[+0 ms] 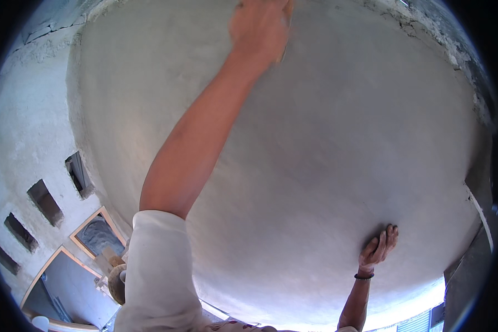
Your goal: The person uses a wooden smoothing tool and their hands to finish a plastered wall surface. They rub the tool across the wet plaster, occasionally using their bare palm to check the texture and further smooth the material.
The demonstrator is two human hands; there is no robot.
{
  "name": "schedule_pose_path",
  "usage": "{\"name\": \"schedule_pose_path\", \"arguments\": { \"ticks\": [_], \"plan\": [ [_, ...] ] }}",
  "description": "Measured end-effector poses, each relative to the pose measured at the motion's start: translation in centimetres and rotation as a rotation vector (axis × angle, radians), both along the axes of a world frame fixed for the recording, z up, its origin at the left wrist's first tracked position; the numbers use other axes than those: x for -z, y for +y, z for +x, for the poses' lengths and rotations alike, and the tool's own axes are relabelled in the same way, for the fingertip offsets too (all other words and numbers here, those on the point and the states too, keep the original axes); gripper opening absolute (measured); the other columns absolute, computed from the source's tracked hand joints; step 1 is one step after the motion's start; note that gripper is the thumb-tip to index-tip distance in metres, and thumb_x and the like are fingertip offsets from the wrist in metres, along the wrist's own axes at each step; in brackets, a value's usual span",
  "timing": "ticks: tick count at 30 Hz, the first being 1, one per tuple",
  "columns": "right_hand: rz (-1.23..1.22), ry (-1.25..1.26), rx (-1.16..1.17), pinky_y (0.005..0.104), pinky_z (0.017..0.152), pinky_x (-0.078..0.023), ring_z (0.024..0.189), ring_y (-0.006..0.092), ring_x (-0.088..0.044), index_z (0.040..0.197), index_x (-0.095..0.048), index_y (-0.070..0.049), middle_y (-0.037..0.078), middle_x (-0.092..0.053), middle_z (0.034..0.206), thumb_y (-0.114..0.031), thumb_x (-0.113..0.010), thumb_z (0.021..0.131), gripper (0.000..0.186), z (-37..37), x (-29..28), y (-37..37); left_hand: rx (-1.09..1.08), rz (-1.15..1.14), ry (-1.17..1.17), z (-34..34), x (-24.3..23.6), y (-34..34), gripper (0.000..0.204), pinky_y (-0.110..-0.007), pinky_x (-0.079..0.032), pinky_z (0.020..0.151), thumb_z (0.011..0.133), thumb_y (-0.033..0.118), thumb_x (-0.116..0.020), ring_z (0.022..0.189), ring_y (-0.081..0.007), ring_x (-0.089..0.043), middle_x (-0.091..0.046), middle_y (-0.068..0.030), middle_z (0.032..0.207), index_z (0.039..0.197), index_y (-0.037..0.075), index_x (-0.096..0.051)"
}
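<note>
My left arm, in a white sleeve, reaches up across the middle to a wide, smooth grey plastered surface. At the top edge my left hand, slightly blurred, is closed around a flat plastering float. Only a thin tan edge of the float shows beside the hand; the rest is hidden or out of the picture. At the lower right my right hand, with a dark bracelet at the wrist, holds nothing. Its fingers are extended, and it rests on or very close to the plaster, with a dark shadow beside it.
A pale wall on the left has several rectangular openings. Below them are wood-framed openings. Rough, broken edging borders the plaster at the upper right. A dark panel stands at the lower right.
</note>
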State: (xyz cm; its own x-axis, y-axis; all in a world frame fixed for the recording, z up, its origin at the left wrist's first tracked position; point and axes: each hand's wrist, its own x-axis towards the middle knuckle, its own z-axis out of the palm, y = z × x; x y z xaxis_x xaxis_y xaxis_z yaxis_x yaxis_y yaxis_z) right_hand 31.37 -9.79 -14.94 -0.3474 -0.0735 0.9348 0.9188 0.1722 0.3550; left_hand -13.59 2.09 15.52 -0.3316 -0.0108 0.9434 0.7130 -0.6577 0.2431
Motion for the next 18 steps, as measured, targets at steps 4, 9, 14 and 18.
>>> {"name": "schedule_pose_path", "arguments": {
  "ticks": [4,9,14,18],
  "plan": [
    [-0.006,-0.004,0.014,0.0592,0.105,-0.034,0.127,0.0440,-0.048,0.120,-0.056,0.006,0.024,-0.056,0.131,-0.007,-0.044,0.099,0.028,0.6,0.1,-0.7,-0.140,0.025,0.257,4.5,7.0,-2.5,0.030,-0.043,-0.051,0.072,0.086,0.035,-0.066,0.080,-0.0319,-0.061,-0.056,-0.0133,0.093,0.110,0.019,-0.061],
    [0.035,-0.021,0.022,0.0597,0.105,-0.035,0.127,0.0443,-0.048,0.121,-0.057,0.006,0.023,-0.057,0.130,-0.008,-0.044,0.099,0.029,0.4,0.5,-0.7,-0.403,-0.001,0.302,-0.3,4.5,-1.3,0.026,-0.045,-0.053,0.073,0.085,0.026,-0.062,0.094,-0.0319,-0.062,-0.063,-0.0163,0.096,0.110,0.020,-0.065],
    [0.045,-0.060,0.021,0.0588,0.105,-0.035,0.127,0.0430,-0.048,0.123,-0.058,0.005,0.022,-0.056,0.131,-0.010,-0.046,0.099,0.031,-0.5,-0.5,-0.6,-0.285,-0.333,-0.261,-12.3,10.5,2.1,0.021,-0.045,-0.052,0.077,0.089,0.027,-0.061,0.099,-0.0349,-0.061,-0.062,-0.0190,0.111,0.107,0.021,-0.069],
    [0.015,-0.037,0.045,0.0584,0.104,-0.035,0.127,0.0421,-0.047,0.123,-0.059,0.003,0.022,-0.055,0.132,-0.012,-0.047,0.099,0.031,-1.5,-0.1,-0.5,0.016,-0.080,-0.512,-12.0,24.0,4.3,0.023,-0.044,-0.053,0.069,0.088,0.023,-0.064,0.082,-0.0339,-0.063,-0.062,-0.0176,0.096,0.109,0.013,-0.064]
  ]
}}
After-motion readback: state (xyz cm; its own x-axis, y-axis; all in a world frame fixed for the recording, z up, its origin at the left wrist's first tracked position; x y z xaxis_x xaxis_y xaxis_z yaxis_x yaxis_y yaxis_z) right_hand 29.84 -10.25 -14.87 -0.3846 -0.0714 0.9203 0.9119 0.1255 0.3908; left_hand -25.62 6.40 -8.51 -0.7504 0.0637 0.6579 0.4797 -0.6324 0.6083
